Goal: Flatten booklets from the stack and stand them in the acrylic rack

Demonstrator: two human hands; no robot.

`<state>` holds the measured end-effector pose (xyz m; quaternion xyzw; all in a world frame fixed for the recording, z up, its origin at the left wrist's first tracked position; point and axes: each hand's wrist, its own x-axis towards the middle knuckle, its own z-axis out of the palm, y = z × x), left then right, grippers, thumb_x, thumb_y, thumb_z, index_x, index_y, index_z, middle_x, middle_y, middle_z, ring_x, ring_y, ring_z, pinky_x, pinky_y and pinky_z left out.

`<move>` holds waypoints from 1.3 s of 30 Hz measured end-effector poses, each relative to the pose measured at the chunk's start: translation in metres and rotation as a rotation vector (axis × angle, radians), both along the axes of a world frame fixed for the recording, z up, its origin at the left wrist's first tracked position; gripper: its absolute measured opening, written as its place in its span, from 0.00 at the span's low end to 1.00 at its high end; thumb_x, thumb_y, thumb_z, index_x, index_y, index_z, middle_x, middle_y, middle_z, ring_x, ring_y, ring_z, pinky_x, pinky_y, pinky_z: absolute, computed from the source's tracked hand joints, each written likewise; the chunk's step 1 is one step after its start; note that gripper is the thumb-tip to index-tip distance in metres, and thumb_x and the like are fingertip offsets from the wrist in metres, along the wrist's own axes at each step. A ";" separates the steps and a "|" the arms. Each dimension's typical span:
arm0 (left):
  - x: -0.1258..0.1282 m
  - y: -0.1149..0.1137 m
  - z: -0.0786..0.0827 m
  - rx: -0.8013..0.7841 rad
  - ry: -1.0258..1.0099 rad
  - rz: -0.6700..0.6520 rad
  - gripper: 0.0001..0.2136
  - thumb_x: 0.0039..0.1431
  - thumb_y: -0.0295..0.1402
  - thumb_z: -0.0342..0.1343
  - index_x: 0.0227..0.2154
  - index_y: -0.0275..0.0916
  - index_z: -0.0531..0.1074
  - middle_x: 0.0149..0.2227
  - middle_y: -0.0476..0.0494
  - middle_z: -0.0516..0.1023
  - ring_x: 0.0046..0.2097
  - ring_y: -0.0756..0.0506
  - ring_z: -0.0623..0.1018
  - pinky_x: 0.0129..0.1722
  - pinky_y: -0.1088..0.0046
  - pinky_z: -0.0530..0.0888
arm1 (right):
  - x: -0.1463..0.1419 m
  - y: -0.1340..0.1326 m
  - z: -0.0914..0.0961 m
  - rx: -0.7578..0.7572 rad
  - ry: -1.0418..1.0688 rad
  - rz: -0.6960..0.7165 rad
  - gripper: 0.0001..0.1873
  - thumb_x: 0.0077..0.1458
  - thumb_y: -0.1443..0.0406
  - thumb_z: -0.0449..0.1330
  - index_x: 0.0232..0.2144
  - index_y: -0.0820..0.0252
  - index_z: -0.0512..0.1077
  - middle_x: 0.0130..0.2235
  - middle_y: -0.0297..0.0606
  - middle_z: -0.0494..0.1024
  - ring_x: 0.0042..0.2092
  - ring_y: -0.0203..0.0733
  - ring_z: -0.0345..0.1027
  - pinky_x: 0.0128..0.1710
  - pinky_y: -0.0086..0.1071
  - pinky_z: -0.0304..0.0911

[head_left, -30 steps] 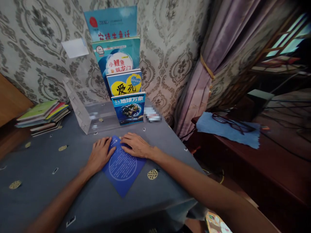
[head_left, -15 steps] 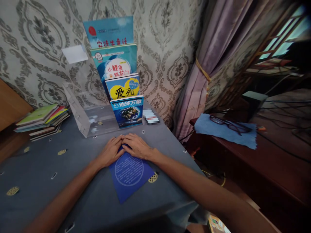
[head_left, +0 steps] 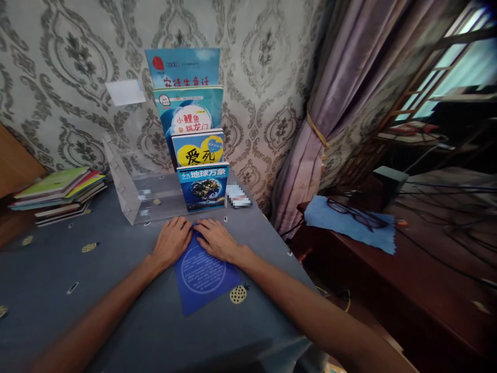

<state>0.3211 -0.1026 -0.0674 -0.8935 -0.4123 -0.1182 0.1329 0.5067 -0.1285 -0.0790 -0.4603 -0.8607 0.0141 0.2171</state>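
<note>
A blue sheet of paper (head_left: 204,270) lies flat on the table, printed with pale lines of text inside a ring. It narrows to a point at its far end. My left hand (head_left: 173,239) grips that far end from the left, its fingers bent close together on the sheet's edge. From the other side, my right hand (head_left: 216,239) holds the same tip, with the thumb tucked against the paper. The two hands sit close together with a small gap between them. The fingertips partly hide the paper's tip.
Behind my hands, several picture books (head_left: 204,189) stand in a stepped clear plastic rack (head_left: 123,181). A stack of books (head_left: 58,191) lies at the left. On the dark red desk (head_left: 427,280) at the right, glasses (head_left: 357,213) rest on a blue cloth (head_left: 330,220).
My hands have drawn slightly apart at the paper's tip, where their fingertips met before. The paper stays on the table. The whole view has shifted a little.
</note>
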 end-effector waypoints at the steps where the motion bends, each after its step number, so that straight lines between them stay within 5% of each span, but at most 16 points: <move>1: -0.003 -0.008 0.000 0.004 0.009 0.020 0.13 0.68 0.32 0.46 0.45 0.37 0.75 0.42 0.37 0.77 0.46 0.37 0.75 0.45 0.57 0.73 | 0.000 0.000 0.000 -0.003 -0.008 -0.004 0.14 0.65 0.66 0.56 0.52 0.61 0.71 0.54 0.48 0.74 0.54 0.49 0.67 0.54 0.45 0.63; 8: -0.020 -0.038 -0.019 -0.051 -0.041 0.007 0.20 0.70 0.39 0.45 0.57 0.33 0.69 0.59 0.32 0.73 0.59 0.37 0.72 0.58 0.56 0.69 | -0.002 0.005 -0.005 -0.032 -0.023 0.010 0.17 0.66 0.67 0.54 0.54 0.63 0.72 0.59 0.49 0.73 0.61 0.47 0.64 0.61 0.44 0.58; 24: -0.031 -0.006 -0.025 -0.192 -0.034 -0.126 0.23 0.71 0.40 0.41 0.63 0.33 0.63 0.65 0.35 0.65 0.67 0.42 0.65 0.66 0.61 0.63 | -0.020 -0.006 -0.004 -0.097 -0.122 -0.124 0.22 0.68 0.66 0.48 0.61 0.64 0.67 0.64 0.50 0.68 0.66 0.50 0.58 0.66 0.51 0.52; 30: -0.024 -0.007 -0.015 -0.162 -0.002 -0.071 0.21 0.71 0.37 0.44 0.61 0.35 0.65 0.64 0.35 0.68 0.64 0.40 0.69 0.62 0.59 0.66 | -0.024 -0.007 -0.008 -0.101 -0.114 -0.163 0.23 0.68 0.67 0.47 0.62 0.69 0.66 0.64 0.52 0.67 0.67 0.50 0.56 0.67 0.47 0.52; 34: -0.018 -0.029 0.001 -0.097 0.085 0.098 0.17 0.70 0.33 0.44 0.54 0.35 0.71 0.53 0.34 0.77 0.52 0.37 0.76 0.49 0.56 0.75 | -0.024 -0.007 -0.007 -0.097 -0.106 -0.168 0.23 0.68 0.66 0.46 0.61 0.69 0.66 0.64 0.52 0.67 0.67 0.50 0.57 0.66 0.47 0.53; 39: -0.013 -0.053 0.002 -0.126 0.092 0.093 0.13 0.70 0.30 0.43 0.47 0.37 0.72 0.49 0.36 0.76 0.52 0.39 0.74 0.42 0.63 0.78 | -0.023 -0.007 -0.004 -0.102 -0.108 -0.166 0.23 0.68 0.66 0.47 0.61 0.68 0.67 0.64 0.51 0.67 0.67 0.49 0.58 0.67 0.46 0.53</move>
